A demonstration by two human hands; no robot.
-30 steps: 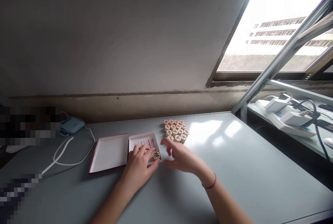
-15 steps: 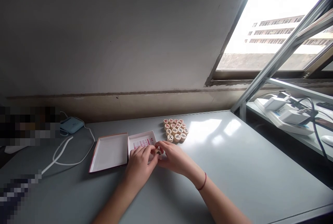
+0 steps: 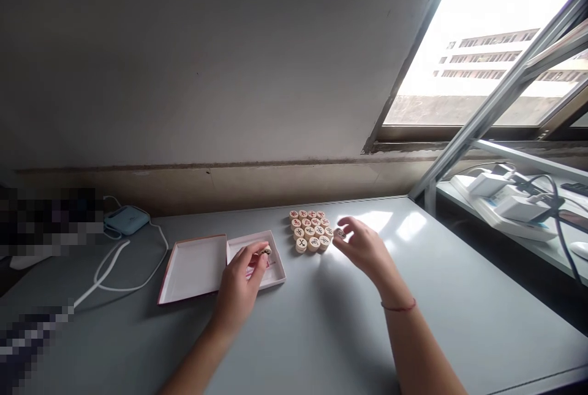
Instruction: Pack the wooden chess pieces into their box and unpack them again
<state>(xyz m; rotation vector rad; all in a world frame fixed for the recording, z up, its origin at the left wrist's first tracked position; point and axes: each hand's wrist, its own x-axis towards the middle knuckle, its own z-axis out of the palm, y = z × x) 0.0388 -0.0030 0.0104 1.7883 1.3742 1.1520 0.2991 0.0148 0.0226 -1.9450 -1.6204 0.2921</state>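
L hand [image 3: 239,278]: fingers pinched on disc [image 3: 266,250] over box [image 3: 276,269]. R hand [image 3: 366,252]: finger-thumb pinch on piece [image 3: 340,234] beside group [image 3: 313,231]. Likely light, rigid, smooth; grip rims.

Desk [image 3: 468,303]: room to pass on the right, beyond the right hand [image 3: 365,249]
Round pieces [image 3: 310,231]: low cluster between the right hand and shallow tray [image 3: 276,272]
White cable [image 3: 98,283]: loops across the desk's left side
Metal post [image 3: 487,111]: bars the far right corner
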